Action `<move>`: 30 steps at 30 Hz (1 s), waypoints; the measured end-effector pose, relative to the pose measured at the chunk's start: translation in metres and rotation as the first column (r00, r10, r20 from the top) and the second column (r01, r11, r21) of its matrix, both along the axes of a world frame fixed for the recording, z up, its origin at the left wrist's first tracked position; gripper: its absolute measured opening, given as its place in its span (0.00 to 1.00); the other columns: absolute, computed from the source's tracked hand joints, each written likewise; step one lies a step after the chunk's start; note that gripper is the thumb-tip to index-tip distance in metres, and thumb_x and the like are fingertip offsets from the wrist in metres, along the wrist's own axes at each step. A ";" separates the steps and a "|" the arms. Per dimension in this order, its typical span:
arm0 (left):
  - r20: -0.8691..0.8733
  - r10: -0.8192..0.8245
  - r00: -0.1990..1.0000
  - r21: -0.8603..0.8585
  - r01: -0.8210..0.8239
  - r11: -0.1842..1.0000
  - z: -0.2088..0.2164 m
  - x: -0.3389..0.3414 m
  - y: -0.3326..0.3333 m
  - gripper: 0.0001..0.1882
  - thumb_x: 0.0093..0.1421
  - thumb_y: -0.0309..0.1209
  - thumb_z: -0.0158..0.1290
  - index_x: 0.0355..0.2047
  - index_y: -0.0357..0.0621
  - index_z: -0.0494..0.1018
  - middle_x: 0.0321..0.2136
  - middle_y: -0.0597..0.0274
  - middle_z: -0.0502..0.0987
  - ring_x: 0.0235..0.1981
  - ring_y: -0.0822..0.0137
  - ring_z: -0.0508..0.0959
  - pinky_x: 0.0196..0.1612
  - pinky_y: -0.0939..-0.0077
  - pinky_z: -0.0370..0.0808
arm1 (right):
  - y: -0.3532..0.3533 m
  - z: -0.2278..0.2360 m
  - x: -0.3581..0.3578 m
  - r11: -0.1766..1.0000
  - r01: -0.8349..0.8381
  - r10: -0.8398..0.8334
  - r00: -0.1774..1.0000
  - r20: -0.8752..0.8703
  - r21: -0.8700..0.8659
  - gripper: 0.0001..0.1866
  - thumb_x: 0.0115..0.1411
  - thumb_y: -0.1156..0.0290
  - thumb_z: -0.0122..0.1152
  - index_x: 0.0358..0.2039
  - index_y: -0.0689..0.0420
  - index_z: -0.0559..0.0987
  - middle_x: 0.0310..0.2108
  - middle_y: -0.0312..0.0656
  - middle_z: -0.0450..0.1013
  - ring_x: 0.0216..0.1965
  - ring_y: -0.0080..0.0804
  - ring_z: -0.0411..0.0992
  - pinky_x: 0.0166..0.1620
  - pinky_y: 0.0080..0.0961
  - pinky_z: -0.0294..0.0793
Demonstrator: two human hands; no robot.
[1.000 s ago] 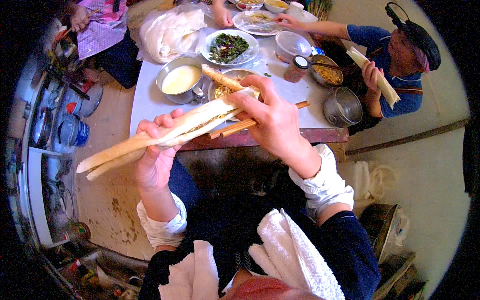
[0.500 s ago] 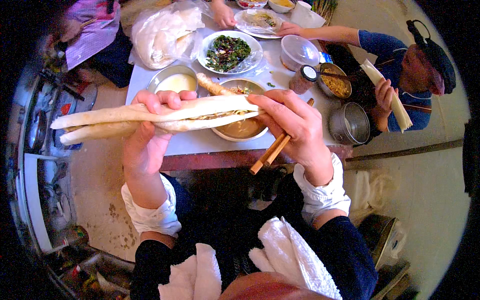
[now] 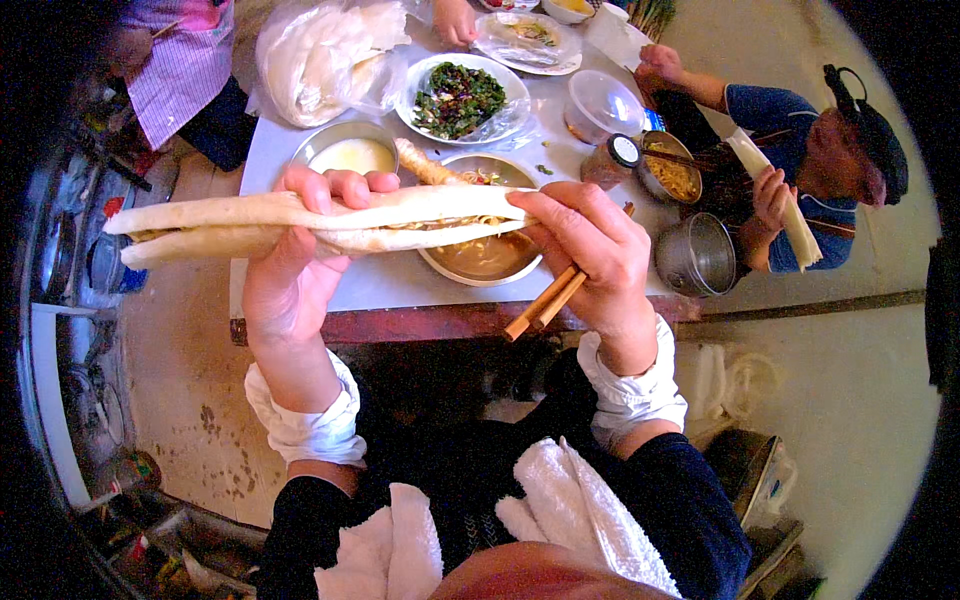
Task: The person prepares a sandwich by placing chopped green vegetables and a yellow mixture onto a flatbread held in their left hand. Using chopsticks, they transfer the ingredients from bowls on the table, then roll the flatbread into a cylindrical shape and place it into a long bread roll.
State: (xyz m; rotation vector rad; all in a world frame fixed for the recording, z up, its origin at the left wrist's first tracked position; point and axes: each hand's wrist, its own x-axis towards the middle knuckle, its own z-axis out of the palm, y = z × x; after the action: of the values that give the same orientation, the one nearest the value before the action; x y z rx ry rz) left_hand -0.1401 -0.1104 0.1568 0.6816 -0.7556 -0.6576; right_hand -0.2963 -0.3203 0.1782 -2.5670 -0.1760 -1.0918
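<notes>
A long folded flatbread point(image 3: 430, 207) stretches level across both hands, its slit facing me with pale strands and brown filling showing inside. My left hand point(image 3: 295, 275) is closed around its middle, thumb below and fingers on top. My right hand point(image 3: 600, 255) pinches the right end and also keeps a pair of wooden chopsticks point(image 3: 545, 305) tucked in, pointing down toward me. Behind the flatbread, partly hidden, stands a bowl of brown soup point(image 3: 480, 262). A fried dough stick point(image 3: 425, 163) rests at its far rim.
Around the table point(image 3: 350, 290) are a bowl of white liquid point(image 3: 350, 155), a plate of greens point(image 3: 460, 100), a plastic bag point(image 3: 320, 60), a clear tub point(image 3: 603, 105), a jar point(image 3: 605, 160), a noodle bowl point(image 3: 672, 170) and a metal pot point(image 3: 697, 255). At right, a person point(image 3: 780, 110) holds a rolled flatbread point(image 3: 770, 195).
The right-hand person's far hand has drawn back from the far plate. My grip on the flatbread and chopsticks stays the same; its left end has risen slightly. The view has shifted a little.
</notes>
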 end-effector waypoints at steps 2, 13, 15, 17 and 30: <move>-0.001 0.002 1.000 -0.002 -0.002 1.000 -0.003 -0.004 0.003 0.19 0.54 0.43 0.60 0.37 0.47 0.65 0.39 0.56 0.70 0.56 0.48 0.65 0.61 0.47 0.57 | 0.001 -0.002 -0.002 1.000 -0.016 0.016 1.000 0.016 -0.015 0.14 0.45 0.78 0.65 0.36 0.59 0.80 0.30 0.42 0.74 0.30 0.35 0.75 0.30 0.27 0.74; 0.019 0.032 0.999 -0.020 -0.031 0.999 -0.008 -0.019 0.016 0.19 0.54 0.42 0.60 0.38 0.47 0.65 0.40 0.56 0.69 0.57 0.48 0.64 0.61 0.46 0.56 | 0.006 -0.004 -0.005 0.996 -0.058 0.060 0.997 0.040 -0.065 0.13 0.47 0.76 0.63 0.36 0.59 0.78 0.31 0.42 0.74 0.31 0.38 0.75 0.30 0.28 0.75; 0.028 0.017 0.999 -0.037 -0.016 0.999 -0.007 -0.019 0.015 0.20 0.54 0.41 0.60 0.38 0.47 0.65 0.41 0.55 0.69 0.57 0.48 0.64 0.62 0.46 0.56 | 0.006 -0.004 -0.004 0.997 -0.050 0.053 0.997 0.048 -0.066 0.13 0.47 0.76 0.63 0.36 0.59 0.78 0.31 0.42 0.73 0.31 0.38 0.75 0.30 0.28 0.75; 0.027 0.022 0.999 -0.036 -0.022 0.999 -0.008 -0.019 0.015 0.20 0.54 0.41 0.60 0.38 0.47 0.65 0.41 0.55 0.69 0.57 0.48 0.64 0.61 0.46 0.56 | 0.007 -0.005 -0.004 0.997 -0.045 0.048 0.998 0.044 -0.066 0.13 0.47 0.76 0.63 0.36 0.59 0.78 0.31 0.42 0.73 0.31 0.38 0.75 0.30 0.28 0.75; 0.059 0.044 0.997 -0.018 -0.043 0.999 -0.012 -0.019 0.018 0.20 0.54 0.43 0.60 0.38 0.47 0.64 0.41 0.56 0.68 0.57 0.48 0.64 0.61 0.46 0.56 | 0.006 -0.007 -0.005 0.998 -0.040 0.041 0.999 0.017 -0.052 0.15 0.44 0.78 0.65 0.36 0.59 0.80 0.32 0.42 0.74 0.30 0.37 0.75 0.31 0.28 0.74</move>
State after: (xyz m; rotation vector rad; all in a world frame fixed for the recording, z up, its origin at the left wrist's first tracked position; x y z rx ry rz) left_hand -0.1592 -0.0928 0.1452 0.7030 -0.7983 -0.5931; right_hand -0.3018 -0.3143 0.1709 -2.5877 -0.2631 -1.1101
